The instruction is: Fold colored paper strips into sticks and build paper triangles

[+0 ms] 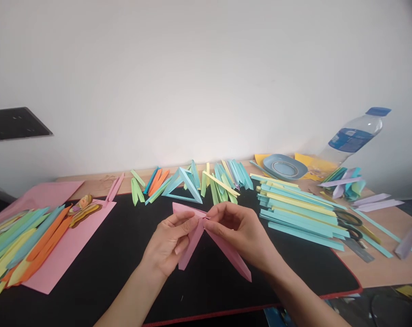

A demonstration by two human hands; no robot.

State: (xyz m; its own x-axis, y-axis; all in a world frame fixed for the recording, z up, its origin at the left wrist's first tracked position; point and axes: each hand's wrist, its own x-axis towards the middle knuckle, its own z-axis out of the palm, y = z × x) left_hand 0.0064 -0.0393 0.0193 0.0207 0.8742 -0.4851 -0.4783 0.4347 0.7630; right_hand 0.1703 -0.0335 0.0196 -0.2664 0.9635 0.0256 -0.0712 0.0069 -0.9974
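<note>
Both hands pinch a pink folded paper piece above the black mat. My left hand is closed on its left side, where one strip points down and another runs up behind the fingers. My right hand closes thumb and fingertips at the joint where the strips meet. A long pink strip slants down to the right beneath it. Fingertips partly hide the joint. Just beyond stands a light-blue folded paper triangle at the mat's far edge.
Cut blue and yellow strips lie to the right, beside black scissors. A blue dish and a tilted water bottle stand behind. Folded coloured strips rest on pink paper at left. A wall rises behind.
</note>
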